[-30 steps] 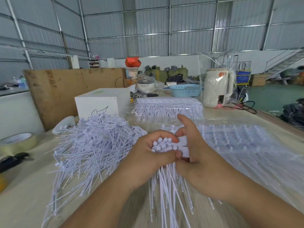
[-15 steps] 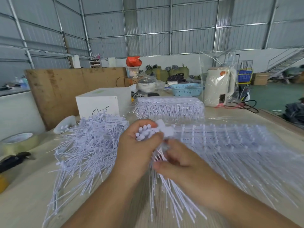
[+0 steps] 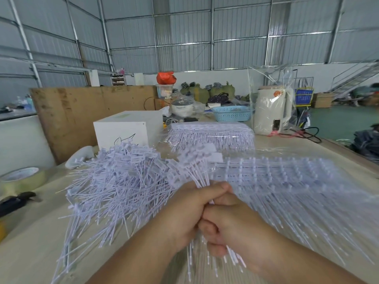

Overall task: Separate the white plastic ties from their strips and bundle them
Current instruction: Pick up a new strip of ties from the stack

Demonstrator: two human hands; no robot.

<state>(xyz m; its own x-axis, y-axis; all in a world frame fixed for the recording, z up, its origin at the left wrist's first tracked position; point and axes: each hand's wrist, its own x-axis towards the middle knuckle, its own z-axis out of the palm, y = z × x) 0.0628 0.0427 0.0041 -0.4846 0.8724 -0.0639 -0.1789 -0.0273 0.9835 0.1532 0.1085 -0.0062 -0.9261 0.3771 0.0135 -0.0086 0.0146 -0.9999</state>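
Both hands clamp one bundle (image 3: pixel 196 160) of white ties above the table (image 3: pixel 30 253): the left hand (image 3: pixel 188 214) has its fingers curled tight round the stems, and the right hand (image 3: pixel 231 226) grips just below, touching it. Heads fan upward, blurred. A loose pile (image 3: pixel 114 181) lies left, uncut strips (image 3: pixel 287 181) right; bare table shows at the near left edge

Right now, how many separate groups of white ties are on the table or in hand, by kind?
Loose pile: 1
Bundle gripped in both hands: 1
Ties on strips, spread out: 1
Wrapped stack of strips: 1
Total: 4
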